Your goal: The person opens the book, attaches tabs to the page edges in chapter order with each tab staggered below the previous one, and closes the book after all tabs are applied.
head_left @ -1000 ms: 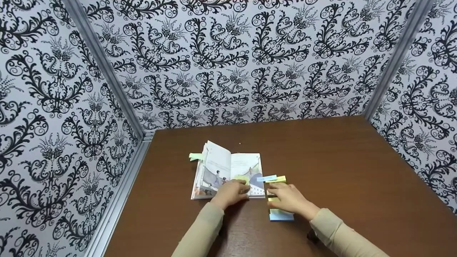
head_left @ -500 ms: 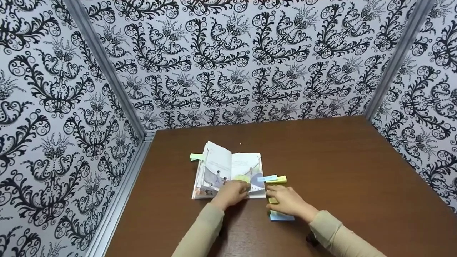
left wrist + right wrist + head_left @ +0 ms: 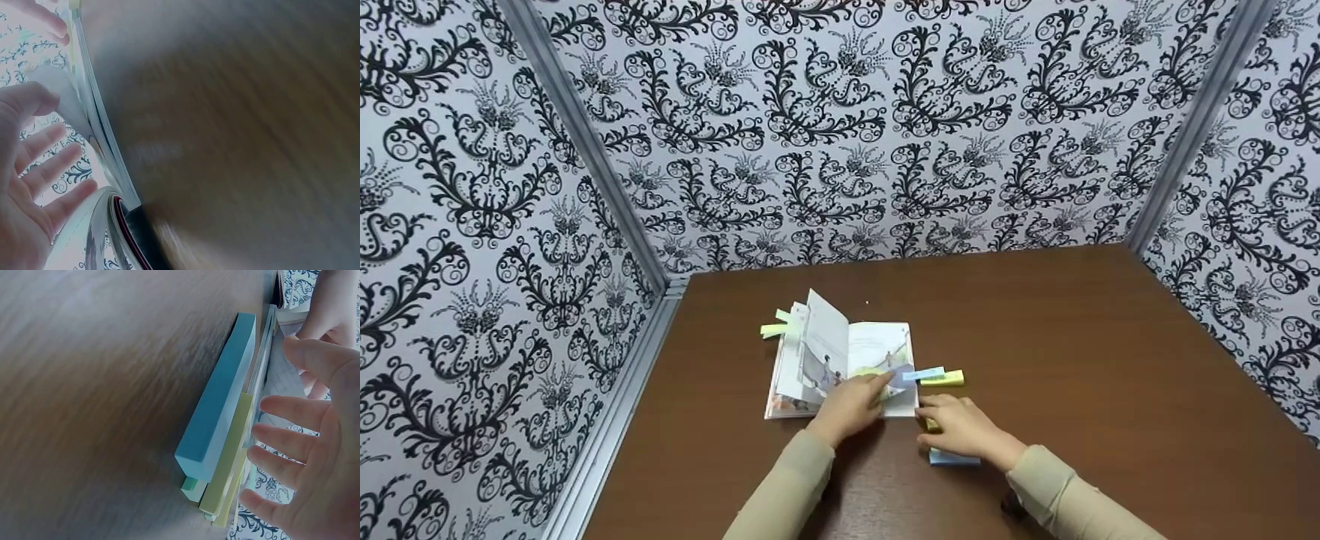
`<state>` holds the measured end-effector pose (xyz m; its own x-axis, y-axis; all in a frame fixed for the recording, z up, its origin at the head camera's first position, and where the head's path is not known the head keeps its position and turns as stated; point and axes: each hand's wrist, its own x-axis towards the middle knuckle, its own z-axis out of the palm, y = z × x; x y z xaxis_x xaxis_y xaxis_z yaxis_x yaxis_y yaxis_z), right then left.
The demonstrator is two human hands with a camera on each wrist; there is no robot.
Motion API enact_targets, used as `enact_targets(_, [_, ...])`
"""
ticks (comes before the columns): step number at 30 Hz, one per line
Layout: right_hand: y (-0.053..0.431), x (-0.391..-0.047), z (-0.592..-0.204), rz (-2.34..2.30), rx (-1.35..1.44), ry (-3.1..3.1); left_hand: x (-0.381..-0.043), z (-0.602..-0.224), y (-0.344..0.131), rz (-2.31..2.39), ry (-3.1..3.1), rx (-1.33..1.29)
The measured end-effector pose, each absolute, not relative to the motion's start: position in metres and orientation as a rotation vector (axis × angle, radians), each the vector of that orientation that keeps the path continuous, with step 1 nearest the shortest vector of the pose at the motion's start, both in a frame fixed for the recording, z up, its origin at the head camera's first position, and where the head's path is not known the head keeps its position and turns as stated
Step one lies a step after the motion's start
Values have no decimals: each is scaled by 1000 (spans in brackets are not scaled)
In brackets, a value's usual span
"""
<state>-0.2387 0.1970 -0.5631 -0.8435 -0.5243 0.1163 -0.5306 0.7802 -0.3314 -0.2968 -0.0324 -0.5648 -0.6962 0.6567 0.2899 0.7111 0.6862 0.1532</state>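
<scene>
An illustrated book (image 3: 877, 337) lies spread on the table, its left-hand pages standing partly raised. My left hand (image 3: 847, 411) rests over the lower part of the spread, fingers extended; in the left wrist view its thumb (image 3: 36, 98) is close to a page. A blue sticky strip (image 3: 922, 373) juts from the right page's edge, overlapping a yellow one (image 3: 952, 378). Just right of the book, my right hand (image 3: 964, 431) hovers over sticky-note pads with spread fingers. The right wrist view shows the blue pad (image 3: 219, 399) and yellow pads (image 3: 228, 461) below its fingers.
Pale green tabs (image 3: 774, 328) stick out of the book's left side. The brown table (image 3: 1057, 337) meets patterned walls (image 3: 847, 135) at the back and sides. A metal rail (image 3: 607, 427) runs along the left edge.
The left-hand pages have lifted further, and a second green tab shows at the left. My left fingers have shifted slightly up the page; my right hand has moved a little lower.
</scene>
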Motion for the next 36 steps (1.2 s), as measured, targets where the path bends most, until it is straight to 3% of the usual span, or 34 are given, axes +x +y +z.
enact_targets(10, [202,-238,-570,525,853,-2959,-301,-565,-33,-143,-2793,-1162])
enact_targets(28, [208,-241,-568,547,836,-2982,-319,-567,-42,-443,-2705,-1396])
enact_targets(36, [207,-242,-567,550,841,-2970,-316,-558,-44,-681,-2858,-1093])
